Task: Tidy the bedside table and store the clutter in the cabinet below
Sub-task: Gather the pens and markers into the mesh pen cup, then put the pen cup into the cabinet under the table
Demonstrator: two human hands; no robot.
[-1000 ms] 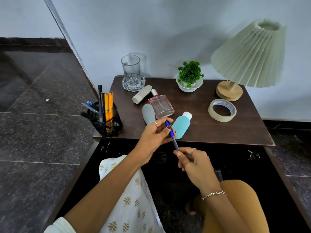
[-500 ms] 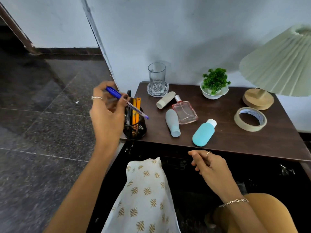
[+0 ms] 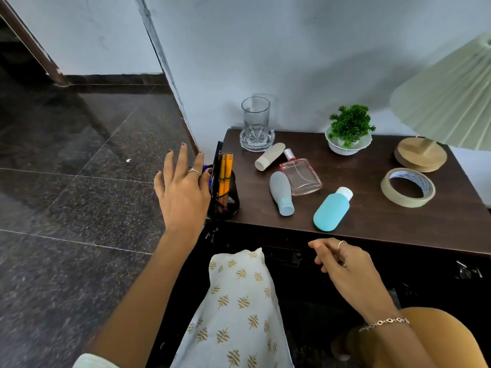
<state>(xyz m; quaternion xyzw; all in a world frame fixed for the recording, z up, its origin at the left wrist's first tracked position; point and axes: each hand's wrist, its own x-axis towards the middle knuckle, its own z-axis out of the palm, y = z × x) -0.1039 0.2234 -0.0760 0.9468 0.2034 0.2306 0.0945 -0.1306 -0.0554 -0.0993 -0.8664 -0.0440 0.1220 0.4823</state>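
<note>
Head view: my left hand [image 3: 183, 192] hovers with fingers [image 3: 168, 166] spread wide, holding nothing, just left of the black mesh pen holder [image 3: 224, 200] at the tabletop [image 3: 372, 208] corner; a blue pen [image 3: 206, 170] stands in it right behind my ring finger. My right hand [image 3: 345, 264] hangs below the tabletop's front edge, fingers loosely curled, empty. Beyond those fingers lie a turquoise bottle [image 3: 332, 211], a grey bottle [image 3: 281, 192], a perfume bottle [image 3: 301, 175] and a cream tube [image 3: 269, 156]; a tape roll [image 3: 407, 191] sits further right
</note>
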